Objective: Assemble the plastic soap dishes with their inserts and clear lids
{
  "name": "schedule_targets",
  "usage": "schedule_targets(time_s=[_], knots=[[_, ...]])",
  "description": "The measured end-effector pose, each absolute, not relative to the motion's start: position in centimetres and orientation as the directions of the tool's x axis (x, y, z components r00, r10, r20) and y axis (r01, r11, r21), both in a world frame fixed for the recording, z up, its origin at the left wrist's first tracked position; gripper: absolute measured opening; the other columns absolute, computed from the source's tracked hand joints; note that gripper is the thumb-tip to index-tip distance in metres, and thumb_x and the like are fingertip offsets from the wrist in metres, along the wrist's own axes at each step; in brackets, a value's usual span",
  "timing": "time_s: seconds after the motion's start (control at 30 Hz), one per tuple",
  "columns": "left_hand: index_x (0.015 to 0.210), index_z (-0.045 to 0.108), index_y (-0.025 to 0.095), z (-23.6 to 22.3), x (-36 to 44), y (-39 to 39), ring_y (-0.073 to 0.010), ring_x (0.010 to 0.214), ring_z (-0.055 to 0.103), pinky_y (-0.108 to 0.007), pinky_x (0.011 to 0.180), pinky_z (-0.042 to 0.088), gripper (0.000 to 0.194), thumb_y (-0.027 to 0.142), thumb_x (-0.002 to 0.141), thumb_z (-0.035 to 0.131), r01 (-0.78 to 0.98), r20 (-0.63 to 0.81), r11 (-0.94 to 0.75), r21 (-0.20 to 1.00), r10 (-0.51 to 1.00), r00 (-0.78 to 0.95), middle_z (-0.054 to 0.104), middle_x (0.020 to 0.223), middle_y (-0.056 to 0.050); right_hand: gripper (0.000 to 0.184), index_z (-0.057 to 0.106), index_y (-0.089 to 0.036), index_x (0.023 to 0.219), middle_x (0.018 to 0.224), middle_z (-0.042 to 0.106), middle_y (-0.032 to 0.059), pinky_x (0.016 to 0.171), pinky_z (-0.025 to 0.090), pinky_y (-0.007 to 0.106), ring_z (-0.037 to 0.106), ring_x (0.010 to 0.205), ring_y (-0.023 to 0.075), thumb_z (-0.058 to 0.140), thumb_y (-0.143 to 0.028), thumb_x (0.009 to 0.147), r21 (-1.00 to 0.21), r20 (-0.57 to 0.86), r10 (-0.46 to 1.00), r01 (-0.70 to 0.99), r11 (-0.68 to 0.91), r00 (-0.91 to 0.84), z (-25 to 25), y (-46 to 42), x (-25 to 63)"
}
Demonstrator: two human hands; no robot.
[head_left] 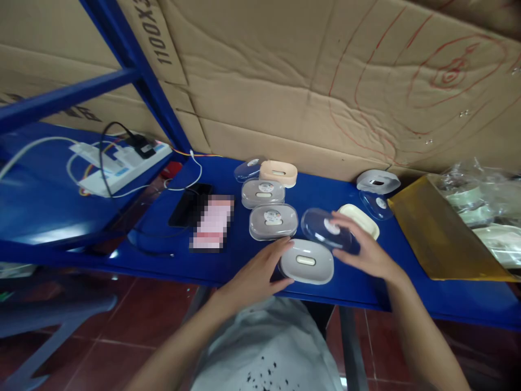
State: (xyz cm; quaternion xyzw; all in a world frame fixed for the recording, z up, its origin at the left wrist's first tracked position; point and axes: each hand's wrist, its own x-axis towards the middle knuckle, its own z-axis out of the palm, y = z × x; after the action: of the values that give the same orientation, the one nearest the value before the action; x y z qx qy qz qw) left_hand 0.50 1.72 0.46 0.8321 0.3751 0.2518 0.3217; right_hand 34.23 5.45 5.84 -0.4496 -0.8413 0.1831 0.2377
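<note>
My left hand grips pale oval box base by left end at blue table's near edge; my right hand grasps clear stickered lid just beyond base, toward right, long axes roughly crosswise, lid slightly askew.

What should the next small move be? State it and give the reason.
I'd have the right hand bring the clear lid over the grey dish and lower it. The left hand is at the dish's side, seemingly steadying it; its top is uncovered, and the nearest dish already wears a similar lid.
</note>
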Motion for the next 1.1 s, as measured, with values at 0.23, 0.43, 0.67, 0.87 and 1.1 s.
schedule_targets(time_s=[0.23, 0.43, 0.67, 0.87, 1.1], knots=[[0.171, 0.022, 0.037, 0.3, 0.4, 2.1, -0.0339, 0.156, 0.048, -0.059, 0.125, 0.047, 0.096, 0.040, 0.095, 0.081, 0.414, 0.178, -0.491, 0.767, 0.782, 0.597, 0.043, 0.172, -0.013, 0.066, 0.046, -0.030, 0.161, 0.176, 0.033, 0.0126, 0.123, 0.047, 0.061, 0.034, 0.163, 0.0337, 0.068, -0.028, 0.099, -0.462, 0.196, 0.787, 0.653, 0.600, -0.585, 3.9, -2.0, 30.6], [0.169, 0.028, 0.039, 0.3, 0.2, 2.2, -0.0319, 0.155, 0.049, -0.058, 0.125, 0.046, 0.091, 0.045, 0.095, 0.081, 0.389, 0.203, -0.504, 0.771, 0.774, 0.600, 0.045, 0.170, -0.011, 0.065, 0.049, -0.036, 0.161, 0.173, 0.041, 0.0099, 0.119, 0.052, 0.062, 0.038, 0.159, 0.0367, 0.073, -0.041, 0.101, -0.282, 0.286, 0.752, 0.698, 0.658, -0.593, 3.0, -1.8, 29.1], [0.169, 0.028, 0.040, 0.4, 0.1, 2.3, -0.0319, 0.154, 0.050, -0.057, 0.125, 0.047, 0.094, 0.047, 0.094, 0.082, 0.377, 0.202, -0.506, 0.776, 0.766, 0.611, 0.047, 0.169, -0.011, 0.065, 0.046, -0.037, 0.163, 0.174, 0.039, 0.0088, 0.117, 0.053, 0.063, 0.040, 0.157, 0.0373, 0.070, -0.041, 0.103, -0.270, 0.256, 0.761, 0.712, 0.648, -0.596, 3.6, -2.3, 28.8], [0.170, 0.025, 0.041, 1.0, 0.2, 2.1, -0.0309, 0.156, 0.047, -0.055, 0.125, 0.047, 0.092, 0.045, 0.096, 0.080, 0.402, 0.181, -0.520, 0.754, 0.752, 0.634, 0.045, 0.171, -0.009, 0.064, 0.048, -0.036, 0.162, 0.173, 0.041, 0.0095, 0.117, 0.053, 0.062, 0.039, 0.158, 0.0375, 0.070, -0.041, 0.103, -0.285, 0.303, 0.760, 0.706, 0.648, -0.575, 2.6, -2.3, 28.9], [0.170, 0.024, 0.043, 1.0, 0.3, 2.1, -0.0309, 0.155, 0.049, -0.057, 0.124, 0.048, 0.093, 0.042, 0.096, 0.080, 0.399, 0.197, -0.542, 0.740, 0.741, 0.642, 0.046, 0.170, -0.008, 0.067, 0.046, -0.038, 0.164, 0.173, 0.041, 0.0101, 0.117, 0.052, 0.063, 0.041, 0.157, 0.0389, 0.071, -0.042, 0.102, -0.204, 0.319, 0.774, 0.758, 0.620, -0.547, 2.0, -3.2, 28.5]])
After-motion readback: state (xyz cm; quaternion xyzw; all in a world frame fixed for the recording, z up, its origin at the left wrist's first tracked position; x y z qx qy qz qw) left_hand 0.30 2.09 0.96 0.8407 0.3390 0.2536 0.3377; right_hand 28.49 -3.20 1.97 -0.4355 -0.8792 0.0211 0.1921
